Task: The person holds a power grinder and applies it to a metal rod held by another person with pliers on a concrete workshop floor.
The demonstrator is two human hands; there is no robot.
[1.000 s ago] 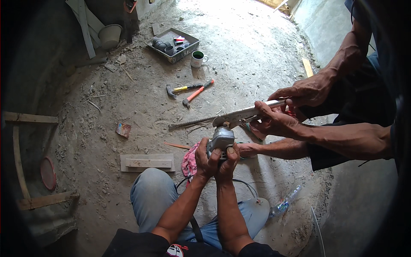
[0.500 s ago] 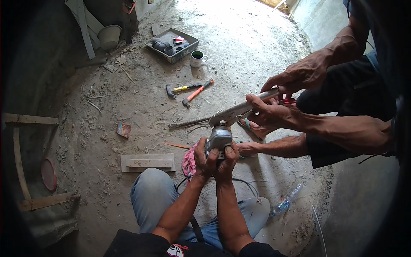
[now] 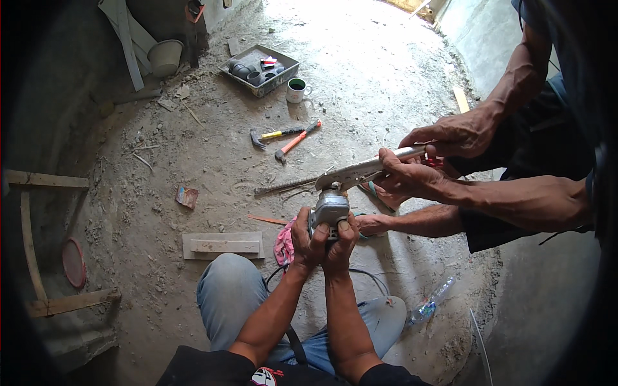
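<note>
An angle grinder [image 3: 332, 209] with a silver head stands upright in front of me. My left hand [image 3: 309, 239] is closed round its left side, and my right hand [image 3: 341, 240] grips the right side, thumbs on top. Against the grinder's spindle end lies the jaw of a long silver hand tool [image 3: 364, 170], which resembles locking pliers. A co-worker at the right holds that tool by its handle, one hand [image 3: 412, 175] under it and the other hand [image 3: 467, 132] at its far end. Something red shows between those hands, mostly hidden.
Ahead lie a claw hammer [image 3: 270, 134], an orange-handled hammer [image 3: 297, 141], a mug [image 3: 297, 90] and a tray [image 3: 290, 69] of pipe fittings. A plastering float [image 3: 225, 246] is by my left knee, a pink cloth [image 3: 283, 243] beside the grinder, a plastic bottle [image 3: 432, 301] at right.
The co-worker's hands have shifted slightly right and down, and the handle end of the silver tool has swung a little toward me. My hands and the grinder stay put.
</note>
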